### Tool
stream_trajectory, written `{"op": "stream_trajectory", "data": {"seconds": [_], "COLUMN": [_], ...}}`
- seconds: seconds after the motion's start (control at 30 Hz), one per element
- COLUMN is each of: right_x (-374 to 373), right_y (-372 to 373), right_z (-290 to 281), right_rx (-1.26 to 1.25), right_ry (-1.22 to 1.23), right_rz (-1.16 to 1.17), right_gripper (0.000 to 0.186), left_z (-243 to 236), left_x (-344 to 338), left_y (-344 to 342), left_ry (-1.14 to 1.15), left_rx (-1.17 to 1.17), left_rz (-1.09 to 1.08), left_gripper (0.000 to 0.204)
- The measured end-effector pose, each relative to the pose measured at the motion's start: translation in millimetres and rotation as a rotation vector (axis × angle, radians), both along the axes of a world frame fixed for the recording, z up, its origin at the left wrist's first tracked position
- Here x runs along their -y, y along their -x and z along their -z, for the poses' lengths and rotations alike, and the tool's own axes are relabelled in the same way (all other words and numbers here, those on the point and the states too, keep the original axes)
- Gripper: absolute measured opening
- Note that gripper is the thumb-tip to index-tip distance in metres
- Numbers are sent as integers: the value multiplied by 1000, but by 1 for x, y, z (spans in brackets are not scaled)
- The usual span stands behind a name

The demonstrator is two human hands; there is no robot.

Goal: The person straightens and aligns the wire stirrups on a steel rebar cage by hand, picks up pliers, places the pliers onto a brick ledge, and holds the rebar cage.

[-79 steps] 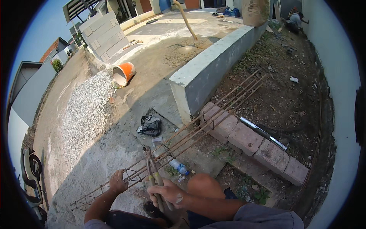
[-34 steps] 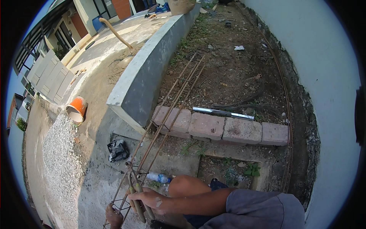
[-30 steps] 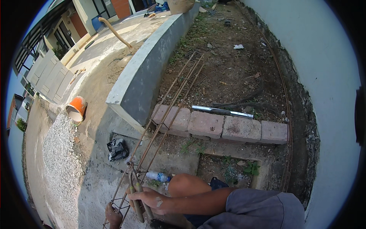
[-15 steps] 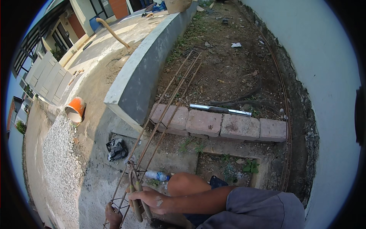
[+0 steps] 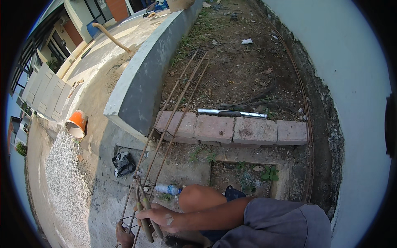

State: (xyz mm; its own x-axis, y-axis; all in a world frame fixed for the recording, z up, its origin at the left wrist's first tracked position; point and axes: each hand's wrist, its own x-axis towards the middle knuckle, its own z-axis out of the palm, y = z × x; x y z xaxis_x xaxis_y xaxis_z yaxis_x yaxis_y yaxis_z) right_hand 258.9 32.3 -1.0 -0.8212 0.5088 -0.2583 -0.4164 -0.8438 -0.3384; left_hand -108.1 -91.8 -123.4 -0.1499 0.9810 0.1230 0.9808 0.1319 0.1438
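Observation:
A long, narrow rebar cage [image 5: 177, 104] of thin rusty bars with cross ties slants from the far soil down to my hands, resting across the blocks. My right hand [image 5: 160, 216] is closed round the handles of a pair of pincers [image 5: 145, 206]. Their jaws sit at a crossing of a bar and a tie; any wire between them is too small to see. Lower down, at the picture's bottom edge, my left hand [image 5: 124, 235] is wrapped round the cage's left bar. Part of that hand lies outside the picture.
A row of pinkish blocks [image 5: 214, 127] carries a silver tube-like bar [image 5: 231, 113]. Nearby are a water bottle [image 5: 167, 189] and a black plastic bag [image 5: 123, 163]. Gravel [image 5: 66, 173] and an orange bucket [image 5: 77, 123] lie left; a low wall [image 5: 142, 76] stands beyond.
The whole view has shifted a little, so the surroundings sit further left. Both hands keep their holds, and the pincers' jaws stay at the same crossing.

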Motion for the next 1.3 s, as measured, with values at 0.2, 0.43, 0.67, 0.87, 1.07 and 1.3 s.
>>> {"op": "stream_trajectory", "data": {"seconds": [0.2, 0.43, 0.67, 0.87, 1.07, 1.3], "right_x": [-2, -3, 0, 3, 6, 11], "right_y": [1, 11, -1, -5, -8, -16], "right_z": [1, 9, 0, -11, -10, -17], "right_rx": [-3, 69, -36, -134, -184, -254], "right_ry": [12, 13, -59, -114, -302, -143], "right_rz": [-6, 41, -12, 44, 2, -87], "right_gripper": [37, 27, 30, 29, 20, 22], "left_z": [5, 2, 2, 1, -14, -14], "left_x": [2, 2, 2, -1, -2, -3], "left_y": [5, 2, 4, -4, -17, -19], "left_ry": [-10, 31, 60, -47, 50, 17], "left_rx": [10, 4, 29, 10, 15, 60], "left_rz": [-11, -9, -68, 38, -76, -77], "left_gripper": [42, 41, 43, 38, 34, 35]}}
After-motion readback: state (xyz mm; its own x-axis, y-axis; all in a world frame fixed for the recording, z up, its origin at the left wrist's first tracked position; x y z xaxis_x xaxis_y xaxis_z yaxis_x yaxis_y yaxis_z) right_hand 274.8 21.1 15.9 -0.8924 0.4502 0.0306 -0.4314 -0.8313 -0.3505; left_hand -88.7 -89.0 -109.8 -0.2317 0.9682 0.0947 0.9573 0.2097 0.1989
